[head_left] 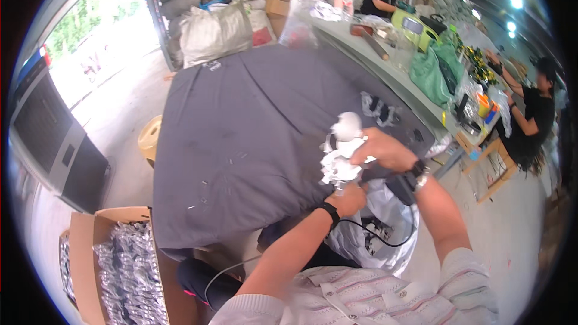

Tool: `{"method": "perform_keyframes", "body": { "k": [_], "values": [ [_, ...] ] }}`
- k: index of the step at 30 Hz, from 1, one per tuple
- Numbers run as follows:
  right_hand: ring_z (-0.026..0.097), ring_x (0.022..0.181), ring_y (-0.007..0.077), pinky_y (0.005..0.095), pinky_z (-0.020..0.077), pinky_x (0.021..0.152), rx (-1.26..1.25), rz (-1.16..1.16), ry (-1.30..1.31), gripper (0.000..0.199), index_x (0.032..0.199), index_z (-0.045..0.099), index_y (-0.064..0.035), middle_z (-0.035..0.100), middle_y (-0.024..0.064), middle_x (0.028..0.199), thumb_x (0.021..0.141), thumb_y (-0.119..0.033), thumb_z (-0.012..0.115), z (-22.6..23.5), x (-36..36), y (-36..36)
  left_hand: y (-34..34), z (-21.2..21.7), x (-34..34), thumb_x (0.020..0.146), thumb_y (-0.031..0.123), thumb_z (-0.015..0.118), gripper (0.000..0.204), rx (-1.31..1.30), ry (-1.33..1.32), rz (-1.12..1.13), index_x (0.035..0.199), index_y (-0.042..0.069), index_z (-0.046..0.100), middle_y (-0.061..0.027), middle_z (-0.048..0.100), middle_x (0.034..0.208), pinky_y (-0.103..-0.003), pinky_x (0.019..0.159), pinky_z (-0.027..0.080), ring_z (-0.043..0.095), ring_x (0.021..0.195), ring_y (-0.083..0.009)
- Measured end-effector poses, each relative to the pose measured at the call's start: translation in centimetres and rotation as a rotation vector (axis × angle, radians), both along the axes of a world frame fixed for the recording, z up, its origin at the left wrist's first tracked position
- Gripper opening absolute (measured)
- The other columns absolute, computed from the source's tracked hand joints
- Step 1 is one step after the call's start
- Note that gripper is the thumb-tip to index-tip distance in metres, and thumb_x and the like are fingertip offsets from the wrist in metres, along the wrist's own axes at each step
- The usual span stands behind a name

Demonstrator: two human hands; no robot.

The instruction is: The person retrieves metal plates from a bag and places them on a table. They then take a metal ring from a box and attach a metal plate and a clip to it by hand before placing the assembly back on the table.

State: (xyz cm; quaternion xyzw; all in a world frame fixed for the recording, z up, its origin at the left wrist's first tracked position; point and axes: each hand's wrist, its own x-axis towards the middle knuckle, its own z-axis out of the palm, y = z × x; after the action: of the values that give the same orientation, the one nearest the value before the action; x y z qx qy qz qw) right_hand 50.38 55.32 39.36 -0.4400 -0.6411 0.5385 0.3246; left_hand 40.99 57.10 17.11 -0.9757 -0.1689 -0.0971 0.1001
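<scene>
Your right hand (385, 149) is closed over the top of a crumpled white bundle of plastic or paper pieces (341, 155), fingers curled down on its upper right side. Your left hand (348, 197) grips the same bundle from below, fingers wrapped round its lower end; what exactly they pinch is too small to tell. The bundle sits in the air just above the near right edge of the large table covered in dark grey cloth (247, 144).

Directly beneath your hands hangs an open clear plastic bag (385, 229) with small dark and white pieces inside. A thin black cable (367, 235) loops from your left wrist across the bag.

On the cloth, beyond your hands, lies a small cluster of black-and-white pieces (379, 108).

At lower left stands an open brown cardboard box (84, 247) filled with shiny silver packets (123, 265). A pale yellow round stool (149, 138) sits by the table's left edge.

Along the long bench on the right, a green bag (430, 72) rests, and another person in black (530, 120) works there.
</scene>
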Motion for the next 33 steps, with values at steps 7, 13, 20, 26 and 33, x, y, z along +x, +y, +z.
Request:
{"method": "perform_keyframes", "body": {
  "k": [7,13,20,26,33],
  "values": [
    [0.057,0.062,0.011,0.0253,0.0411,0.047,-0.143,0.139,-0.168,0.022,0.087,0.065,-0.0027,0.064,0.003,0.074,0.069,-0.01,0.075,-5.6,-11.9,12.0,0.3,-0.4,-0.8,0.08,0.011,0.053,0.025,-0.239,-0.339,-0.154,0.098,0.003,0.069,-0.011,0.065,0.107,-0.039,0.1,0.038,0.055,0.11,-0.0278],
    [0.06,0.063,0.0188,0.0314,0.0461,0.058,-0.104,0.107,-0.349,0.034,0.084,0.067,0.0081,0.065,0.0107,0.072,0.063,-0.015,0.078,-9.2,-15.2,17.0,-0.4,-1.3,-1.0,0.089,0.01,0.046,0.034,-0.412,-0.322,-0.087,0.121,0.003,0.056,-0.0144,0.057,0.126,-0.04,0.104,0.037,0.05,0.121,-0.028],
    [0.05,0.121,0.0355,0.0392,0.0454,0.095,-0.075,0.094,-0.614,0.089,0.135,0.033,0.015,0.047,0.0314,0.131,0.075,-0.037,0.073,-6.2,-13.5,14.8,-4.0,8.1,-3.4,0.089,0.013,0.045,0.036,-0.551,-0.315,-0.034,0.121,0.003,0.056,-0.0146,0.057,0.126,-0.04,0.105,0.036,0.05,0.121,-0.0273],
    [0.066,0.083,0.0227,0.0339,0.0518,0.074,0.338,-0.105,-0.268,0.037,0.099,0.065,0.0052,0.069,0.017,0.093,0.085,-0.029,0.063,-5.5,-3.8,8.1,-0.8,4.2,-0.5,0.086,0.01,0.048,0.032,-0.408,-0.219,-0.068,0.117,0.005,0.059,-0.0127,0.06,0.118,-0.047,0.099,0.038,0.054,0.113,-0.029],
    [0.065,0.067,0.0177,0.0302,0.0533,0.063,-0.346,-0.162,-0.124,0.028,0.083,0.066,0.0041,0.067,0.01,0.075,0.086,-0.022,0.059,-12.0,11.3,-10.1,-0.4,6.1,0.4,0.071,0.012,0.06,0.009,-0.006,0.063,-0.202,0.066,0.012,0.068,-0.0023,0.064,0.069,-0.052,0.104,0.029,0.058,0.088,-0.0183]
  ]
}}
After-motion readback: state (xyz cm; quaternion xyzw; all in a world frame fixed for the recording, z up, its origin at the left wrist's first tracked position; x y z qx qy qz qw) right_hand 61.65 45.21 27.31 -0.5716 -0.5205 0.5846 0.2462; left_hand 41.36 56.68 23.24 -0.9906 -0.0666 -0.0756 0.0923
